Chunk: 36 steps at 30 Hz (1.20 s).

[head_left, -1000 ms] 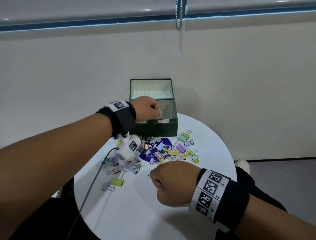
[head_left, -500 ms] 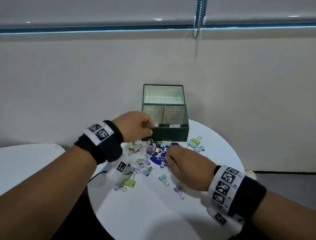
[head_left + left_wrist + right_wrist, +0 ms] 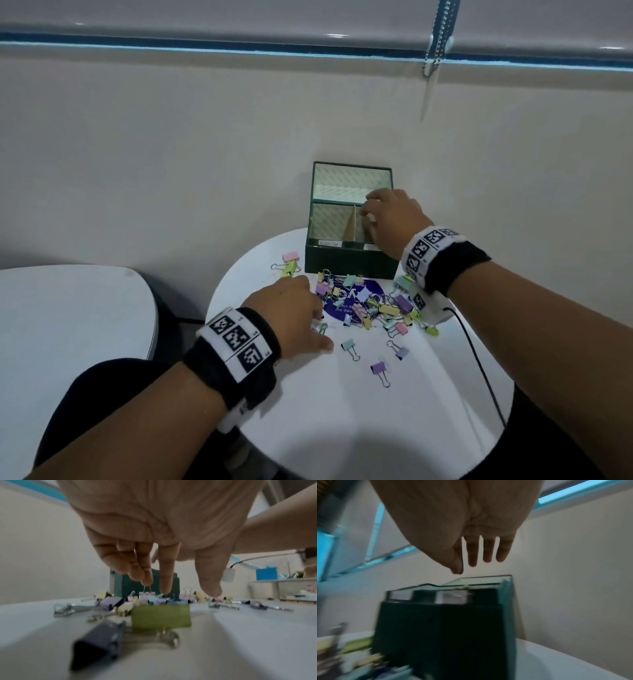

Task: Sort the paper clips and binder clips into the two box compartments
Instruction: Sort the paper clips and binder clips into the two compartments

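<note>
Right hand (image 3: 390, 219) over the green box's (image 3: 349, 262) right compartment, fingers straight and loosely apart, holding nothing. Left hand (image 3: 291, 315) low over the clip pile (image 3: 370, 305) on the table (image 3: 394, 428), fingertips touching a clip's wire handle; grip unclear.

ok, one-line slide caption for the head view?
Right hand over the green box's right compartment; left hand at the binder clip pile.

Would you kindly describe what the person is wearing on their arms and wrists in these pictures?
Both forearms are bare, with no sleeves. The left wrist wears a black fabric wristband wrapped by a white strip of square black-and-white coded markers. The right wrist has a matching black wristband with the same marker strip, a small white marker-tagged camera unit beneath it, and a thin black cable trailing away.
</note>
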### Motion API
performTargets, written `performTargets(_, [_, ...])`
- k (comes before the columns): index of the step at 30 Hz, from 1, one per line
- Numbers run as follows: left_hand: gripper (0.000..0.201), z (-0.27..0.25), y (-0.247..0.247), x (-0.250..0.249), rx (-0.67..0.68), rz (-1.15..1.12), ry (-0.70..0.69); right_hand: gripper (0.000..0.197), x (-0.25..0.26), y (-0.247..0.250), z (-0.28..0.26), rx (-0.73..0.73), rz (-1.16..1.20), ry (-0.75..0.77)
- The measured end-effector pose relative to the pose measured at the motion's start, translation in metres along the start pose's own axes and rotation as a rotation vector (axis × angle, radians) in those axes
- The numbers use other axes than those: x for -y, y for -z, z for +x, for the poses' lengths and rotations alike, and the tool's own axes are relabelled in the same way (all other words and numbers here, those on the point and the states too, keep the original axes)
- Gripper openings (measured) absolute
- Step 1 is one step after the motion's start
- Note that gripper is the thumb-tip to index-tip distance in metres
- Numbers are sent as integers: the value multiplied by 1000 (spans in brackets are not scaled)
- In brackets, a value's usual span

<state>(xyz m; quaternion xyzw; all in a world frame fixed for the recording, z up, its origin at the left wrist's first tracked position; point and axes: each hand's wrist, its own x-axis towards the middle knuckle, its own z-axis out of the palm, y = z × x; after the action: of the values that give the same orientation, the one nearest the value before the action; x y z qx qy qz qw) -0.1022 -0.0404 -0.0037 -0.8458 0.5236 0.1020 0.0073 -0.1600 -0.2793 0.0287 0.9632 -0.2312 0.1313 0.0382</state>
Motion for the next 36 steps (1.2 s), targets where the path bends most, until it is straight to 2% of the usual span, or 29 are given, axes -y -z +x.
performTargets(3, [40, 10, -4, 1, 15, 31, -7, 14, 25, -3, -25, -44, 34, 181])
performTargets(5, [29, 14, -8, 1, 8, 28, -12, 8, 40, -6, -45, 40, 64, 291])
performTargets(7, [22, 16, -11, 1, -12, 6, -11, 11, 50, -11, -62, 164, 67, 338])
performTargets(9, [17, 17, -12, 1, -17, 2, -23, 16, 54, -15, -72, 294, 54, 313])
performTargets(12, [14, 15, -12, 1, -41, -19, -46, 24, 52, -21, -81, 390, 103, 273])
performTargets(16, [17, 14, -6, 1, -132, -82, -38, 34, 55, -28, -83, 440, 289, 243])
performTargets(19, [20, 13, -4, 2, -194, -143, 21, 34, 63, -34, -81, 454, 457, 184])
performTargets(20, [22, 13, -3, 2, -209, -162, 49, 29, 65, -36, -79, 448, 476, 158])
performTargets(22, [29, 15, -1, 4, -247, -175, 118, 15, 67, -37, -77, 443, 467, 119])
performTargets(26, [29, 21, -3, 13, -281, -58, 236, 12, 75, -36, -77, 549, 377, 163])
performTargets(28, [29, 23, -6, 16, -282, -8, 271, 10, 76, -35, -77, 540, 301, 226])
performTargets(31, [29, 25, -8, 18, -272, 53, 283, 10, 79, -29, -79, 514, 135, 360])
performTargets(34, [28, 26, -10, 21, -261, 42, 281, 6, 78, -25, -82, 535, 65, 351])
performTargets(36, [22, 27, -10, 22, -274, 0, 267, 9, 67, -17, -75, 433, 150, 305])
